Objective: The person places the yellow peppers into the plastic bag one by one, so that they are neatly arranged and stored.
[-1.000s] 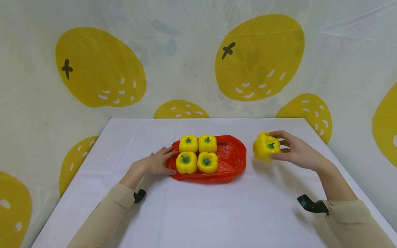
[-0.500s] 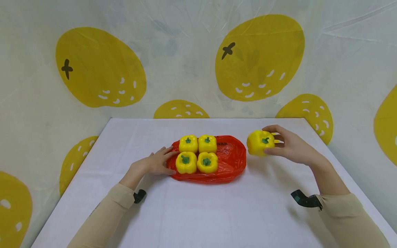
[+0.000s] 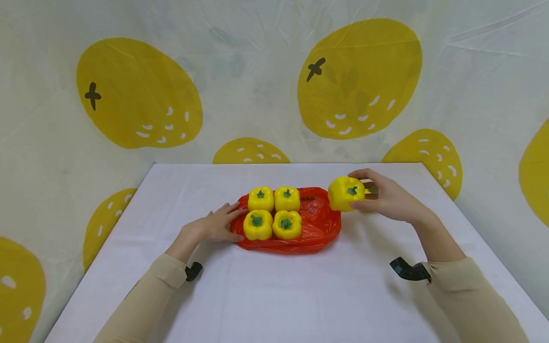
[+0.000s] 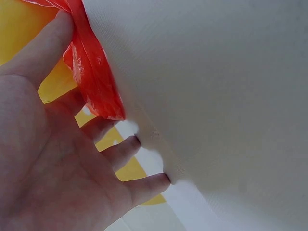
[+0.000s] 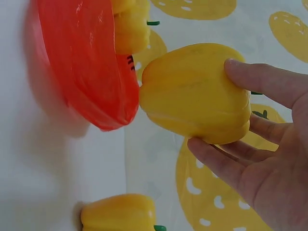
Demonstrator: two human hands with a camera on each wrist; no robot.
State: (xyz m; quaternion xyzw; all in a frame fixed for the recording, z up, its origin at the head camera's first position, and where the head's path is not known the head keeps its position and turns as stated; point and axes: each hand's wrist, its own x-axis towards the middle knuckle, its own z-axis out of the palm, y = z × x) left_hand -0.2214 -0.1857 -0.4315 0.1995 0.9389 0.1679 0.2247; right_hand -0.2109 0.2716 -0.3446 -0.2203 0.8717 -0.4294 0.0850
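My right hand (image 3: 390,199) holds a yellow bell pepper (image 3: 342,194) by its sides, between thumb and fingers. In the head view this pepper overlaps the right rim of an opened-out red plastic bag (image 3: 321,228); in the right wrist view its base (image 5: 192,94) is right by the bag's edge. Several more yellow bell peppers (image 3: 287,225) stand in the bag's left half, stems up. At the bag's left end rests my left hand (image 3: 216,224), fingers spread and fairly straight. The left wrist view has its thumb touching the red plastic (image 4: 96,77).
Another yellow bell pepper (image 5: 120,214) stands on the table, mostly hidden behind my right hand in the head view. A white cloth (image 3: 274,295) covers the table. Behind it hangs a pale curtain (image 3: 249,71) printed with large yellow fruits.
My right hand has moved left with the bell pepper, from right of the red bag to its right rim. The left hand and the peppers in the bag have stayed put.
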